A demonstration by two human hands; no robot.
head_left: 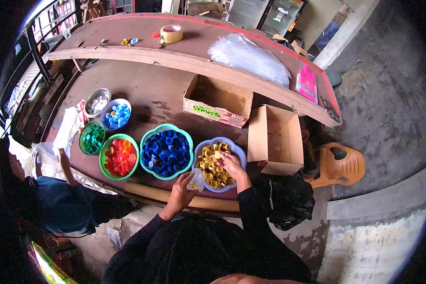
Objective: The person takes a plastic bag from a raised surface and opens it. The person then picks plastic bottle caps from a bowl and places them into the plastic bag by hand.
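A yellow cap [217, 155] sits at the fingertips of the right hand [230, 164], lower middle of the frame, over a pale blue basket [242, 153] of similar caps. The right hand looks pinched on it. The left hand [178, 195], just left of the basket, grips what looks like a small clear plastic bag [198, 180] with something yellow inside. The step in hand seems to be picking out caps; the next move would call for holding the bag's mouth open and steady near the right fingertips. Left along the desk [132, 80] stand bowls of dark blue caps [165, 151], red caps [119, 158] and green caps [92, 138]; right of centre is an open cardboard box [257, 135].
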